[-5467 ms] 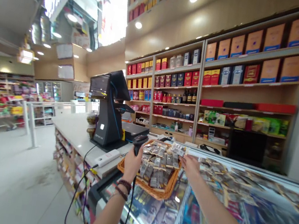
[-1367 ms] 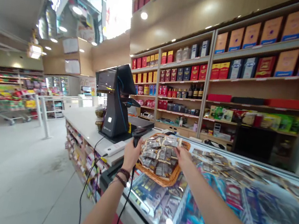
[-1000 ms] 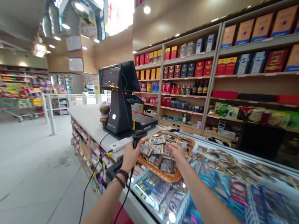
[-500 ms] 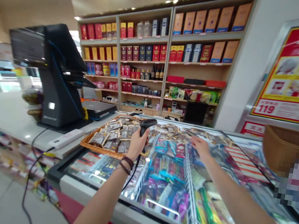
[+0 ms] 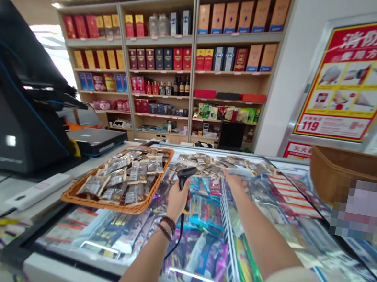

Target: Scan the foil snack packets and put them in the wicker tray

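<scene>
My left hand (image 5: 177,198) is wrapped round the handle of a black barcode scanner (image 5: 186,173), whose cable hangs down beside the wrist. It is over the glass top of a freezer (image 5: 79,265), right of a wicker basket (image 5: 153,207) filled with small packets (image 5: 118,171). My right hand (image 5: 236,183) reaches out at the near edge of loose packets (image 5: 203,160) spread on the glass. Its index finger points forward and the other fingers look partly spread, with nothing visible in them. Bagged frozen goods (image 5: 205,212) show through the glass.
A black checkout terminal (image 5: 17,96) and a flat scale (image 5: 96,139) stand on the left counter. At the right is a brown basket (image 5: 328,173). Shelves of boxed goods (image 5: 166,71) line the back, and a red poster (image 5: 360,79) hangs on the wall.
The view has turned right and come closer. My left hand, holding the scanner, is now farther right of the wicker basket and closer to my right hand.
</scene>
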Available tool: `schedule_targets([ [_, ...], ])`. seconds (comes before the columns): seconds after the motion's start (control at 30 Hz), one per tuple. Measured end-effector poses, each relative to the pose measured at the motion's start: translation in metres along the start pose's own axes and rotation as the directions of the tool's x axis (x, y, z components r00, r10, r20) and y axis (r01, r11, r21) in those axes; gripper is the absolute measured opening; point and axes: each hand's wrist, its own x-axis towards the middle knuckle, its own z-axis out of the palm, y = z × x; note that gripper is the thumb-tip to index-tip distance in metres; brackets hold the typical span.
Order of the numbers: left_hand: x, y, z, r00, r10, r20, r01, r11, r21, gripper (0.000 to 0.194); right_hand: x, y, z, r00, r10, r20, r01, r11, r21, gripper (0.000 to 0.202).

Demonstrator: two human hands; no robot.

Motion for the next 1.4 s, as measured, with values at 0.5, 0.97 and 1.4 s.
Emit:
schedule_targets([
  [0.5, -0.009, 0.011, 0.011, 0.984, 0.094, 0.151, -0.135, 0.947, 0.292, 0.031, -0.034, 0.014, -0.024, 0.949, -0.129, 0.287, 0.29, 0.714, -0.637, 0.024],
  [0.97, -0.018, 0.019, 0.012, 0.958, 0.161, 0.236, -0.202, 0.965, 0.166, 0.037, -0.065, 0.015, -0.031, 0.962, -0.151, 0.228, 0.205, 0.95, -0.236, 0.021],
  [1.4, -0.024, 0.022, 0.016, 0.907, 0.24, 0.347, -0.321, 0.926, 0.2, 0.038, -0.068, -0.015, -0.044, 0.951, 0.197, 0.239, -0.267, 0.914, 0.307, 0.029],
])
